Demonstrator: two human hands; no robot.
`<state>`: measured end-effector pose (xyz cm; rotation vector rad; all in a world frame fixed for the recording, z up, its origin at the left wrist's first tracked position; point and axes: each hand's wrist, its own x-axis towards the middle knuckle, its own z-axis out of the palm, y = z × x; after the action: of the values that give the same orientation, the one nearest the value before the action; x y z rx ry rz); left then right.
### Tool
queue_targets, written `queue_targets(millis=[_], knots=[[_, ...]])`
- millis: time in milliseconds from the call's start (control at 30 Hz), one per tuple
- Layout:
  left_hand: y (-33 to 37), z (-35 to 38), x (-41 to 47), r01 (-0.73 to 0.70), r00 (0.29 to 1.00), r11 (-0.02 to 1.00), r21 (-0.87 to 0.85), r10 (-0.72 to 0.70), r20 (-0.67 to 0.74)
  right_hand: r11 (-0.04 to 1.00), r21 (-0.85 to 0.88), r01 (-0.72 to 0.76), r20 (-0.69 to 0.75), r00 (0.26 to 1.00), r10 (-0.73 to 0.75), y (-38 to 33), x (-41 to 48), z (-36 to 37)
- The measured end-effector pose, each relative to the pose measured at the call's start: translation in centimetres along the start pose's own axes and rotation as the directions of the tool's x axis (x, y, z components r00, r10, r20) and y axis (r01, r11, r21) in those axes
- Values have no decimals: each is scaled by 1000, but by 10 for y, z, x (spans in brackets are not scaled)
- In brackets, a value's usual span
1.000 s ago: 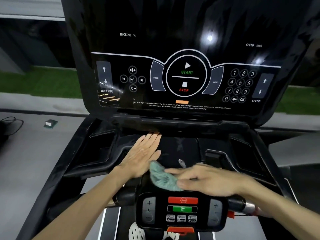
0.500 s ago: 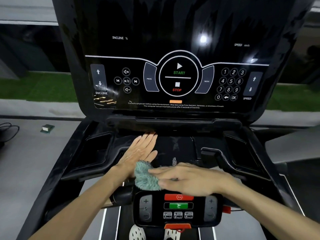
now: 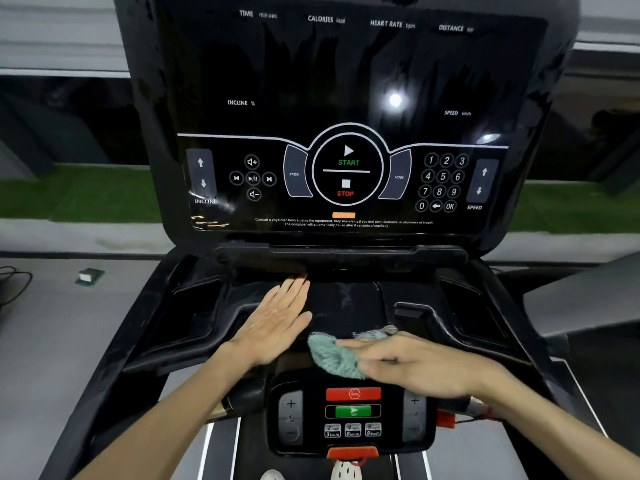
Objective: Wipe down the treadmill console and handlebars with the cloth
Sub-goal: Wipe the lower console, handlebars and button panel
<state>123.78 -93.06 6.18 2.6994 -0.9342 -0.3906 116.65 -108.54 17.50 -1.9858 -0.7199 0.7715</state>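
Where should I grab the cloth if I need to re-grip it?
Probably the bunched free end of the teal cloth, coming from the left. That fluffy end sticks out beyond the fingertips of the right hand, which lies flat over the rest, pressing it onto the console tray. The left hand rests flat just beside it.

Glossy black treadmill console tray [image 3: 349, 303], teal cloth [image 3: 334, 356] lying on it; left hand [image 3: 273, 327] flat on it, right hand [image 3: 415, 363] pressing the cloth
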Motion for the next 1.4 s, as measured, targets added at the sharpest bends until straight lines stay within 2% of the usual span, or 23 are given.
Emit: queue_targets(millis=[33,67,100,167,267,367,467,533,667,767,833,867,900,933,1000,1167,1267,1400], knots=[[1,0,-1,10,1000,1000,-18,-10,11,986,-119,-118,-113,988,104,-6,-54,-11],[2,-2,-2,26,999,999,-40,-25,27,972,19,-235,-33,971,236,17,-56,-14],[2,-1,-2,31,999,998,-51,-30,27,963,-47,-266,15,964,267,20,-60,-12],[2,-2,-2,33,999,998,-46,-32,36,969,-66,-237,-32,971,236,32,-69,-11],[1,0,-2,28,999,998,-49,-26,33,970,45,-238,-154,958,243,51,-97,-13],[-1,2,0,31,999,997,-64,-29,35,945,193,-264,-152,943,295,72,-129,-17],[-3,4,1,26,999,999,-41,-24,31,935,225,-273,-149,939,310,64,-127,-14],[-3,4,2,23,999,1000,-21,-22,29,948,158,-275,-169,939,300,53,-111,-14],[-3,5,3,-3,999,1000,22,2,33,982,-52,-183,-11,983,182,25,-61,-13],[-12,9,8,-2,998,999,34,0,59,969,-194,-156,48,985,168,14,-21,-4],[-18,8,11,82,985,996,20,-84,152,958,-242,-151,34,986,164,13,-9,2],[-20,10,13,67,991,996,60,-74,110,959,-239,-151,24,987,161,14,-9,2],[-17,6,10,61,989,996,62,-69,133,964,-221,-149,10,988,155,13,-14,1],[-17,11,9,-3,999,997,72,-1,54,970,-191,-150,-2,988,152,15,-21,-1],[-13,11,3,-15,1000,1000,-22,15,3,981,-112,-158,-26,987,156,20,-38,-6],[-6,6,2,5,1000,998,-58,-6,-14,978,72,-196,-115,972,204,43,-99,-21],[-2,0,-2,12,1000,998,-69,-10,24,960,124,-251,-169,948,270,54,-126,-24],[0,-5,-1,19,999,998,-61,-16,48,958,131,-255,-314,906,284,57,-130,-29]])
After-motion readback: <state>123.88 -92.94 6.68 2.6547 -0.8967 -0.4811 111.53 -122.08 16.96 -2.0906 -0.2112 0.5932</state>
